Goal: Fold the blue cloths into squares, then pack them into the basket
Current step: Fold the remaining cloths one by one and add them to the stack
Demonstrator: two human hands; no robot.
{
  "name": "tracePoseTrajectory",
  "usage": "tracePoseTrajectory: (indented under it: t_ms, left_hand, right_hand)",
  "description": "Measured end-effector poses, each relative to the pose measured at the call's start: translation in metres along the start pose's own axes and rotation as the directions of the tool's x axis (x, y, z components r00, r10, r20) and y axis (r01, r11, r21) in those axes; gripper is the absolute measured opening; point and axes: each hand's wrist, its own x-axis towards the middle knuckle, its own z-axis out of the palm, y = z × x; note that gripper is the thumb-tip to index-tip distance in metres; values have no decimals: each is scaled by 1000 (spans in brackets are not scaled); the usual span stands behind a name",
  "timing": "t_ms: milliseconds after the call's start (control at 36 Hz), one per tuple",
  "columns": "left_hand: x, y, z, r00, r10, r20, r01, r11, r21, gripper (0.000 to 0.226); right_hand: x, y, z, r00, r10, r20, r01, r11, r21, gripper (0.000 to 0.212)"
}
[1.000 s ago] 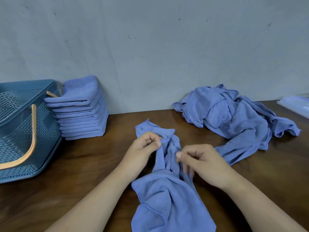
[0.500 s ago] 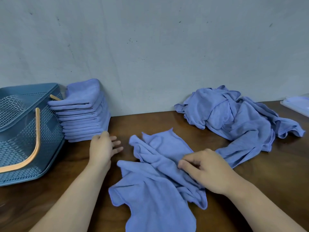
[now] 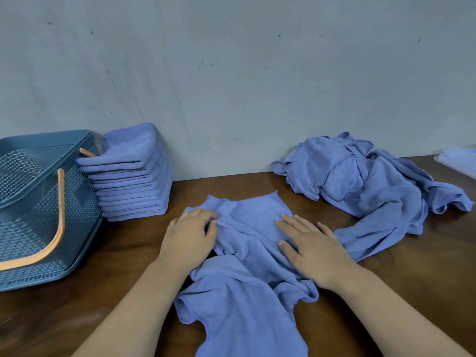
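Observation:
A crumpled blue cloth (image 3: 247, 292) lies on the brown table in front of me, its near end hanging toward the table's front edge. My left hand (image 3: 190, 238) rests on its left side, fingertips curled into a fold at the far left corner. My right hand (image 3: 311, 246) lies flat on the cloth's right part, fingers straight and spread. A stack of several folded blue cloths (image 3: 131, 176) stands at the back left against the wall. Beside it, the blue perforated basket (image 3: 33, 222) with an orange handle sits tilted. A heap of unfolded blue cloths (image 3: 365, 184) lies at the back right.
A grey wall closes off the back of the table. A pale flat tray or lid (image 3: 461, 162) shows at the far right edge. Bare brown tabletop (image 3: 123, 258) runs between the basket and the cloth.
My left hand came back from near the folded stack onto the cloth's left side. My right hand opened from a pinch and now lies flat. The cloth is spread wider.

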Motion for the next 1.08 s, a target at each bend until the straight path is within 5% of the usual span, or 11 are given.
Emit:
tracePoseTrajectory:
  t_ms: [139, 389, 611, 861, 1083]
  left_hand:
    - [-4, 4, 8, 987, -153, 52, 141, 975, 174, 46]
    - [7, -9, 3, 944, -294, 150, 283, 955, 92, 60]
    - [12, -15, -16, 974, -108, 198, 99, 994, 54, 78]
    - [55, -37, 3, 953, -215, 215, 215, 976, 24, 80]
    - [33, -32, 8, 991, -79, 106, 91, 990, -106, 70]
  right_hand:
    - [36, -4, 3, 1000, 23, 21, -23, 999, 25, 61]
    - [113, 1, 1, 996, 84, 40, -82, 996, -42, 66]
    - [119, 4, 11, 997, 79, 2, -79, 996, -50, 68]
    - [118, 12, 8, 1000, 20, 12, -20, 1000, -7, 67]
    - [110, 16, 9, 955, -7, -297, 44, 992, 118, 50]
